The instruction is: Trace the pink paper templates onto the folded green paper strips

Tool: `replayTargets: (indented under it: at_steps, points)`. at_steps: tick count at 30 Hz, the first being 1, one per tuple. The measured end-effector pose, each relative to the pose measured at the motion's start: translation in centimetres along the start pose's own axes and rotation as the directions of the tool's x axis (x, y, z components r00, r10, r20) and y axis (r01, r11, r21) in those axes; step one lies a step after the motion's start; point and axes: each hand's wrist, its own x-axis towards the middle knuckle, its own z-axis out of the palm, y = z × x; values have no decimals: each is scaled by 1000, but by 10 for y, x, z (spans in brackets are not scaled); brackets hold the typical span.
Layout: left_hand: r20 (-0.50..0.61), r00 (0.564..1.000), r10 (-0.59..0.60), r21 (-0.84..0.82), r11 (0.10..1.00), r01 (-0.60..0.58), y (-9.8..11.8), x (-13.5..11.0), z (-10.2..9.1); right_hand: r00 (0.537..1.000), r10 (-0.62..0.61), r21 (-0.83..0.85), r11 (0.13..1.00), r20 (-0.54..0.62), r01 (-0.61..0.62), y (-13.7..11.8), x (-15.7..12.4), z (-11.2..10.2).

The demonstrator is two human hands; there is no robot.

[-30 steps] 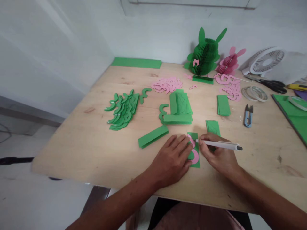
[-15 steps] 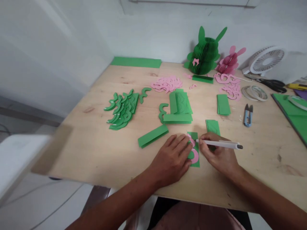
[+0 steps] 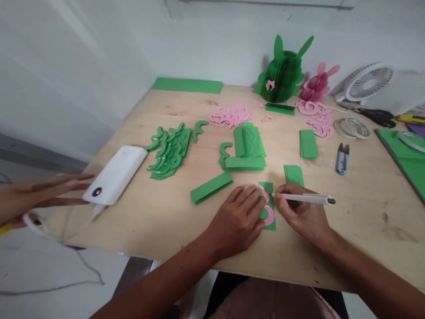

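The left hand (image 3: 237, 219) lies spread flat, holding a pink cutout (image 3: 270, 216) down on a green card (image 3: 272, 203) at three o'clock from it. Apart, the right hand (image 3: 303, 217) pinches a white pen (image 3: 305, 198), with the card at that hand's nine o'clock.

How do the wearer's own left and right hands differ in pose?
The left hand lies palm down over the pink cutout on the green strip; the right hand holds a white pen. The left hand's fingers are mostly extended; the right hand's curl around the pen. Both are bare.
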Motion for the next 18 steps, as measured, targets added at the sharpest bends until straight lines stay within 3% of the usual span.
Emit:
replayTargets:
  at_steps: [18]
  points:
    - [10,1000,-1,1,1000,1,1,0,-1,1000,-11,23,1000,-11,12,2,-1,0]
